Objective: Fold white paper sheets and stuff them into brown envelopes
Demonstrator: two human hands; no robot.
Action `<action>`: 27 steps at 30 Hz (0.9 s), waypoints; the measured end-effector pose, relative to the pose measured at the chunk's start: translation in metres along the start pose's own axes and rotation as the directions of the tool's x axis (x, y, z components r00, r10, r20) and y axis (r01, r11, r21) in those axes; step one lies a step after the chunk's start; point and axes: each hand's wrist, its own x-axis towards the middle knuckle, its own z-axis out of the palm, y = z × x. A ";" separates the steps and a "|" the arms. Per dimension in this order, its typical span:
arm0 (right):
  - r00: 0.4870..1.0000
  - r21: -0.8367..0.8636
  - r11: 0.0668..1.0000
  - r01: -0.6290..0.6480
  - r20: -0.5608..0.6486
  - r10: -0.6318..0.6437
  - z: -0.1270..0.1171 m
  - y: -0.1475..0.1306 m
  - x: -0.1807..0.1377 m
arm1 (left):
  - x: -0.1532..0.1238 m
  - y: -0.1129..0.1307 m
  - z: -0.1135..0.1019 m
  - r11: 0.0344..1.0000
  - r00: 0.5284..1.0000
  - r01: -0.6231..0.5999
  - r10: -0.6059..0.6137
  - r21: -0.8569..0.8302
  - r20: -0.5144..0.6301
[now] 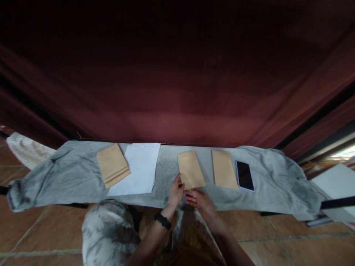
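Presently, envelope pile (109,162) and paper (141,168) lie toward left end of table (168,159), phone (245,176) and second pile (224,168) rightward; left hand (175,191) pinches an envelope (191,168), contents hidden, right hand (200,199) grip unclear.

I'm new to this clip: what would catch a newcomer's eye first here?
Probably the dark red backdrop filling the upper part of the view. Then the left hand and right hand, together at the near edge of a tan envelope around the middle of the grey cloth. White sheets stand out left of it, and a dark-screened phone lies farther right.
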 end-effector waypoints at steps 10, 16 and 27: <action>0.874 -0.763 0.453 0.461 0.305 -0.377 -0.037 -0.035 0.040 | -0.022 -0.002 -0.008 0.701 0.927 -0.276 0.375 0.657 -0.011; 0.789 -0.817 -0.262 0.513 0.569 -0.230 -0.041 -0.040 0.098 | -0.038 -0.008 0.007 0.451 0.758 -0.622 0.551 0.640 0.349; 0.843 -0.858 -0.338 0.387 0.478 -0.249 -0.026 -0.067 0.183 | -0.043 0.002 0.001 0.381 0.723 -0.679 0.493 0.627 0.484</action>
